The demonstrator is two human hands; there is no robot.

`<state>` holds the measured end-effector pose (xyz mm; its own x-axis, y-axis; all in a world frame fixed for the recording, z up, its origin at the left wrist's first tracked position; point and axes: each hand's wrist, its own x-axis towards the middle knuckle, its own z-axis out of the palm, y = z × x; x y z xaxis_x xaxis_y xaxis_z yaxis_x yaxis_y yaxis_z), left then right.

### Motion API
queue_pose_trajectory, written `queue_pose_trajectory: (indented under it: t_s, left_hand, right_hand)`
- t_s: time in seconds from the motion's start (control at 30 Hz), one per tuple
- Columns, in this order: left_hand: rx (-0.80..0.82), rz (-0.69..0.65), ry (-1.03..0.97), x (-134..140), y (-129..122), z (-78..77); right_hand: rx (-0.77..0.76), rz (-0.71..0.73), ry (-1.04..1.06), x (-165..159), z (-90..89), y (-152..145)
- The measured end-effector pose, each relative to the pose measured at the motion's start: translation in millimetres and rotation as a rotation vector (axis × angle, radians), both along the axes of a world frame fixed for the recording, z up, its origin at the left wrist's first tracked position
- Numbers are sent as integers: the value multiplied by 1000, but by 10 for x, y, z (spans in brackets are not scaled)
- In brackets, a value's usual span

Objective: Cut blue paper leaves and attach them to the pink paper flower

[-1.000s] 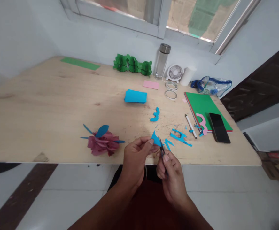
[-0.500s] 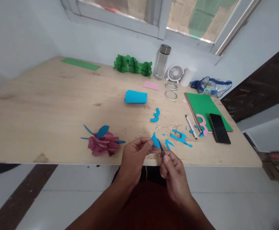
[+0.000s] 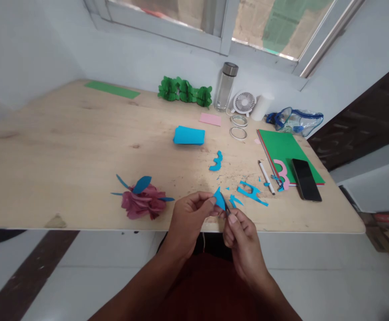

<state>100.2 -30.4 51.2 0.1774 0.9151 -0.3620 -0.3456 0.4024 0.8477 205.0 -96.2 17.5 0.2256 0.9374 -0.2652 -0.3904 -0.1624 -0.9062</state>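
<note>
Between the thumb and fingers of my left hand (image 3: 192, 214) is a small blue piece of paper (image 3: 219, 199), pointed at the top. My right hand (image 3: 241, 229) is closed around the handles of a pair of scissors (image 3: 227, 206), largely hidden by the fingers. Their dark blades lie along the right edge of the paper. Just beyond the hands are blue paper scraps (image 3: 250, 191) and a wavy blue cutout (image 3: 217, 161). Left of my left hand lies a dark pink paper flower (image 3: 144, 201) with blue leaves (image 3: 143, 183).
Folded blue paper (image 3: 189, 135) lies mid-table. A green paper garland (image 3: 185, 91), glass bottle (image 3: 225, 87) and small fan (image 3: 244, 103) stand along the wall. To the right are a white marker (image 3: 266, 177), green sheets (image 3: 281, 147) and a phone (image 3: 306, 179). The table's front edge is near my wrists.
My left hand and the blue paper have shifted slightly right. The scissor blades now sit more upright along the paper's right edge.
</note>
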Motion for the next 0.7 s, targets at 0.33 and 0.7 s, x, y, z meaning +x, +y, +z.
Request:
queue_pose_trajectory:
  t_s: [0.33, 0.7]
  left_hand:
    - [23, -47, 34, -27, 10, 6]
    - [181, -351, 233, -128, 80, 80]
  right_hand:
    - [-7, -11, -10, 1, 20, -14]
    - [7, -88, -199, 237, 183, 213]
